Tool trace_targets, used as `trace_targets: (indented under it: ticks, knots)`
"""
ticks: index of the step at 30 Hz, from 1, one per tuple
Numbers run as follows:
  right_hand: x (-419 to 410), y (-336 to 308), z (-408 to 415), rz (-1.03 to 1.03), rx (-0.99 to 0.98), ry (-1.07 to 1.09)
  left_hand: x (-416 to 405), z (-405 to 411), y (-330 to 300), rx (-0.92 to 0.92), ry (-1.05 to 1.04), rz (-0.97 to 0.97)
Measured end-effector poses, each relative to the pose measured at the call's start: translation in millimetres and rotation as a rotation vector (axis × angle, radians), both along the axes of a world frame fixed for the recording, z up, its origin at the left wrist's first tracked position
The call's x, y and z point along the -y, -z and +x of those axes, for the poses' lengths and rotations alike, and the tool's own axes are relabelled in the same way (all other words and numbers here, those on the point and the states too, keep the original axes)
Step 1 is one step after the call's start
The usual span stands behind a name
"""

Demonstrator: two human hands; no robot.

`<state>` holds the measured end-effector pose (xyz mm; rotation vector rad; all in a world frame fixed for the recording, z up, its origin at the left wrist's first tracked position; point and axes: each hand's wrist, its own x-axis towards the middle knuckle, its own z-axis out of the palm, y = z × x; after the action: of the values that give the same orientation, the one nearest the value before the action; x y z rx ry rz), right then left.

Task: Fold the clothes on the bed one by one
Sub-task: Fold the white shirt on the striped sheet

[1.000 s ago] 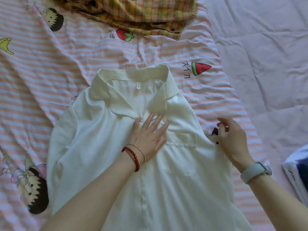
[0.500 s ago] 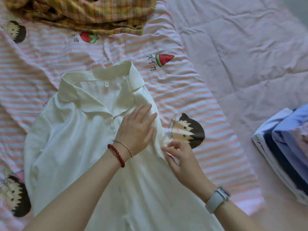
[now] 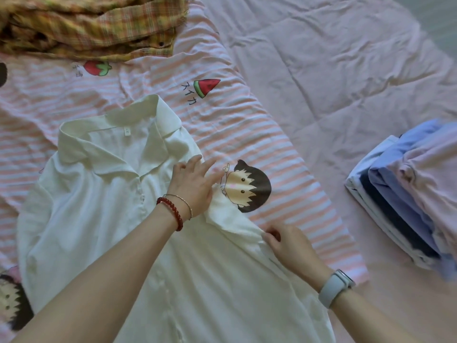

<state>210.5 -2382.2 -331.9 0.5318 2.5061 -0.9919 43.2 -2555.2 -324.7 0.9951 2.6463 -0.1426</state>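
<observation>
Left hand point(image 3: 191, 184) presses flat, fingers straight, on white collared shirt point(image 3: 99, 219) at its folded right edge; right hand point(image 3: 288, 246) pinches that edge just below; striped sheet point(image 3: 284, 154) lies open beyond, folded stack point(image 3: 408, 194) well right.

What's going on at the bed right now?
A person is folding a white collared shirt spread on the striped cartoon sheet. The left hand presses flat near the shoulder while the right hand pinches the shirt's right edge. A plaid garment waits beyond; a stack of folded clothes sits to the right.
</observation>
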Motion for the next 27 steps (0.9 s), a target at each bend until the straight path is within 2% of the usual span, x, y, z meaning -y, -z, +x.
trace_targets:
  ticks: [3, 5, 8, 10, 11, 13, 14, 15, 18, 20, 23, 27]
  knots:
    - [-14.1, -14.5, -19.9, -0.043, -0.2, 0.161, -10.0, -5.0, -4.8, 0.002, 0.028, 0.011]
    - [-25.3, -34.6, -37.1, 0.033, -0.387, 0.193, -18.6, -8.4, -10.9, 0.02, -0.043, 0.116]
    - [-39.7, -71.2, -54.6, 0.274, -0.706, 0.163, -29.8, -10.9, -20.9, -0.054, -0.144, 0.369]
    - [-46.6, -84.2, -50.0, 0.299, -0.799, 0.029, -32.9, -10.6, -23.5, -0.089, -0.141, 0.427]
    - [-47.7, -83.5, -41.0, 0.215, -0.731, -0.103, -33.0, -9.8, -23.7, -0.063, -0.122, 0.375]
    - [-46.0, -74.2, -15.6, 0.005, -0.37, -0.39, -32.9, -6.5, -17.7, 0.019, -0.07, 0.146]
    - [-44.5, -67.8, -1.3, -0.057, -0.226, -0.473, -32.0, -5.0, -13.3, 0.045, -0.056, 0.045]
    - [-44.5, -60.2, 11.5, -0.072, -0.215, -0.47, -31.3, -3.9, -10.0, 0.056, -0.063, 0.01]
    - [-56.5, -37.9, 27.0, 0.033, -0.466, -0.076, -39.4, -3.2, -7.6, -0.043, -0.126, 0.239]
    - [-65.0, -23.4, 22.3, 0.105, -0.428, 0.147, -52.4, -6.7, -6.9, -0.047, -0.073, 0.272]
    - [-65.7, -8.3, 14.3, -0.078, -0.229, 0.163, -71.0, -9.8, -4.8, 0.156, 0.064, 0.082]
    - [-64.2, -4.3, -8.5, -0.21, -0.185, 0.086, -75.4, -8.6, -5.4, 0.232, 0.131, -0.052]
